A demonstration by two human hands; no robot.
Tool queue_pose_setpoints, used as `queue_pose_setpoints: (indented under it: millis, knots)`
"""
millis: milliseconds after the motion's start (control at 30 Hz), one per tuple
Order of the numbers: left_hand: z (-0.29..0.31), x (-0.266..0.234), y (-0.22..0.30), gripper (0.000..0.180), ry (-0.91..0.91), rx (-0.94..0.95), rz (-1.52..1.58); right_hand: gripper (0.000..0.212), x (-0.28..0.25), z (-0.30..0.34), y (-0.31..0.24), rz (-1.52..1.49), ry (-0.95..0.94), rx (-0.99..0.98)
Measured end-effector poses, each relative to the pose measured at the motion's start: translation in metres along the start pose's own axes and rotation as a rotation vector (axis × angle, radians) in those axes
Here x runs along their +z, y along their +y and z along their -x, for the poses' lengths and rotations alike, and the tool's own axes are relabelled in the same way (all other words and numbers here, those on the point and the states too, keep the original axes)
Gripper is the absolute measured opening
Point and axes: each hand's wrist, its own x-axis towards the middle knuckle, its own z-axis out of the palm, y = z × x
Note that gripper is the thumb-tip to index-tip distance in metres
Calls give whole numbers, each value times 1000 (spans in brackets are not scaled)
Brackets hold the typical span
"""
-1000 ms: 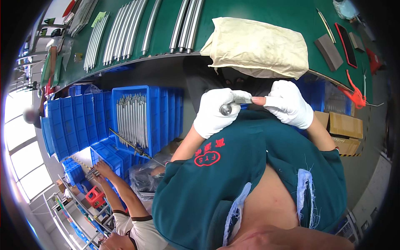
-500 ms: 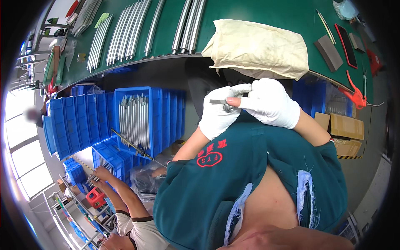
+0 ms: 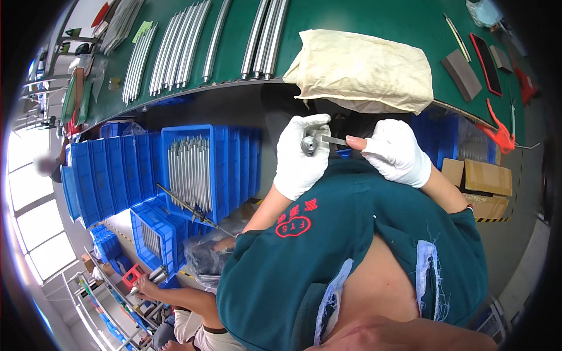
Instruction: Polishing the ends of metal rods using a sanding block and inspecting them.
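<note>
My left hand (image 3: 300,164), in a white glove, is closed around a metal rod. Its round end (image 3: 309,144), with a small hole in the centre, points up out of the fist. Most of the rod's length is hidden by the glove. A thin, flat grey strip (image 3: 334,140) is pinched in my right hand (image 3: 396,153), also gloved in white but with the thumb tip bare. The strip's tip reaches toward the rod's end, with a small gap between them. Beyond both hands, a cream cloth bundle (image 3: 366,70) rests at the edge of the green table (image 3: 328,13).
Metal rods (image 3: 181,50) lie in groups on the table's left. At its right are a grey block (image 3: 461,75), a phone (image 3: 486,63) and an orange-handled tool (image 3: 502,137). A blue crate (image 3: 216,169) of rods stands lower left, near a co-worker's arm (image 3: 184,297). Cardboard boxes (image 3: 486,178) sit right.
My hands have drawn apart: the right moved right with the strip, the left slightly left with the rod. The strip has come away from the rod's end. The co-worker's arms have shifted lower.
</note>
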Motion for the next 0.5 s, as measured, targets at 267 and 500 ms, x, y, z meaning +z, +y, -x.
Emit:
queue_pose_setpoints:
  millis: [267, 500]
  knots:
    - [5, 3, -10, 22, -60, 72, -47, 44, 7, -8, -2, 160, -72, -58]
    - [2, 4, -12, 16, -192, 129, -140, 44, 3, -7, -1, 141, -91, -31]
